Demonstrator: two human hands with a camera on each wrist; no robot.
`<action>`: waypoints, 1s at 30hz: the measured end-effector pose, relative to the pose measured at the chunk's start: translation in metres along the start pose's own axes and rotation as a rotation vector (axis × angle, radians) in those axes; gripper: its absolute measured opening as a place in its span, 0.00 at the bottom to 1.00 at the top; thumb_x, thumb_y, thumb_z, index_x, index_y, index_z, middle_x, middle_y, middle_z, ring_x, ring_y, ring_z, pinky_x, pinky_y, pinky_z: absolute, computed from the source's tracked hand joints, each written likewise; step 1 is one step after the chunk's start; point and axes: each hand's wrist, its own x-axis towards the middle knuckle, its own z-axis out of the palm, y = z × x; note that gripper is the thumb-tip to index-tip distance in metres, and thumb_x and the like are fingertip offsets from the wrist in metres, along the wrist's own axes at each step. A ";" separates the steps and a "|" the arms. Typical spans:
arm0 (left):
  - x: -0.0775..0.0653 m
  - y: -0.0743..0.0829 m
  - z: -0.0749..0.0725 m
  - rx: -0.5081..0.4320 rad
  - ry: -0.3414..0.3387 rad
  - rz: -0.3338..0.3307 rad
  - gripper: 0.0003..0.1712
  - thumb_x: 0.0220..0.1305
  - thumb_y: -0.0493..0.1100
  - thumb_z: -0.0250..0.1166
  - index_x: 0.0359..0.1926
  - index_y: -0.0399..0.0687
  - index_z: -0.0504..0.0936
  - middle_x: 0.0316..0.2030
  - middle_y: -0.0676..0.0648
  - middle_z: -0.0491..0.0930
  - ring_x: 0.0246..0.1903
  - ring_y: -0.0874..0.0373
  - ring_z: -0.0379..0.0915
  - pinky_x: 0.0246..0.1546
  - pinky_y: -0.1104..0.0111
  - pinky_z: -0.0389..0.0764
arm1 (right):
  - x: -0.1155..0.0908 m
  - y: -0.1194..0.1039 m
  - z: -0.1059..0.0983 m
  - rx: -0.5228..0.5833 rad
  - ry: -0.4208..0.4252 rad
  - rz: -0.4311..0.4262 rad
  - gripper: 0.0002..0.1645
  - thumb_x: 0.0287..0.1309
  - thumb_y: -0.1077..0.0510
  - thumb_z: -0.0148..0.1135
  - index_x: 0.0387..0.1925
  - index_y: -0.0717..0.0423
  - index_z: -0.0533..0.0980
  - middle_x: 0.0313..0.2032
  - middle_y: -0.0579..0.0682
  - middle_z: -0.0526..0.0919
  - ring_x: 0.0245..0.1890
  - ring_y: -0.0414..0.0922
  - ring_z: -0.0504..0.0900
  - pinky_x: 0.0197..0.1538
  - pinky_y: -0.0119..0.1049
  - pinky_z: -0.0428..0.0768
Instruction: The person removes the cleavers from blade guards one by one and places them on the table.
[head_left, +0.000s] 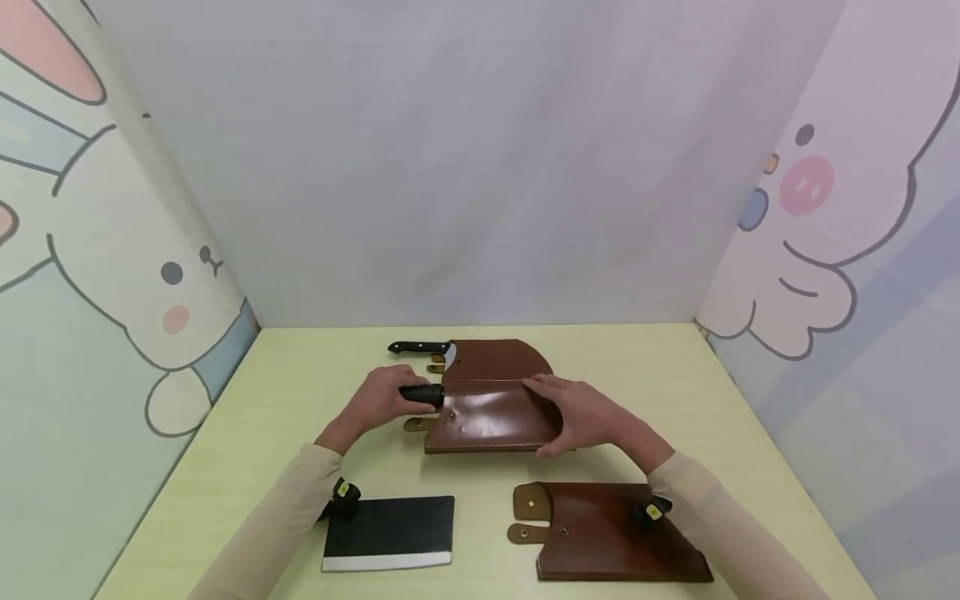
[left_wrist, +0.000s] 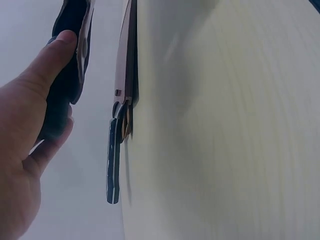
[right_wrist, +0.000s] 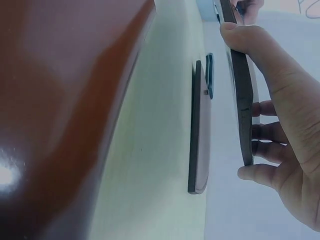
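Note:
A brown leather knife sheath [head_left: 487, 415] is held above the table between both hands. Out of its left end sticks a black knife handle [head_left: 422, 394], which the left hand [head_left: 377, 397] grips; the blade is hidden inside. In the left wrist view the thumb and fingers wrap that handle [left_wrist: 56, 112] right at the sheath's mouth. The right hand [head_left: 588, 414] holds the sheath's right end, thumb on the near edge and fingers at the far side. In the right wrist view, thumb and fingers span the sheath's narrow edge [right_wrist: 243, 95].
Behind lies another brown sheath [head_left: 498, 357] with a black-handled knife [head_left: 418, 347] in it. A dark-bladed cleaver [head_left: 390, 525] lies front left, its handle hidden by the left forearm. A third sheath [head_left: 600, 533], straps leftward, lies front right under the right forearm. Walls [head_left: 465, 167] enclose the table.

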 end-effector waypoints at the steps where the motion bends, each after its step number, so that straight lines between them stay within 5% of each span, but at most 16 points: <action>1: 0.000 0.000 0.000 0.000 0.000 0.003 0.20 0.54 0.56 0.79 0.45 0.53 0.91 0.34 0.57 0.80 0.29 0.66 0.71 0.32 0.68 0.75 | 0.000 0.000 0.000 0.009 0.002 -0.006 0.68 0.41 0.30 0.79 0.79 0.50 0.60 0.75 0.58 0.64 0.67 0.61 0.73 0.62 0.60 0.74; 12: -0.005 -0.003 0.002 -0.005 0.010 0.036 0.19 0.55 0.57 0.79 0.44 0.53 0.91 0.34 0.57 0.82 0.29 0.67 0.72 0.31 0.69 0.75 | -0.004 0.003 0.005 0.040 -0.009 0.007 0.68 0.41 0.30 0.79 0.79 0.48 0.59 0.76 0.57 0.62 0.69 0.61 0.71 0.64 0.59 0.72; 30: -0.015 -0.011 -0.001 -0.003 -0.004 -0.009 0.19 0.54 0.58 0.79 0.44 0.55 0.91 0.33 0.59 0.80 0.29 0.67 0.71 0.31 0.69 0.74 | -0.014 0.008 0.004 0.056 -0.005 0.008 0.67 0.42 0.29 0.79 0.79 0.47 0.59 0.76 0.56 0.62 0.68 0.61 0.72 0.62 0.58 0.75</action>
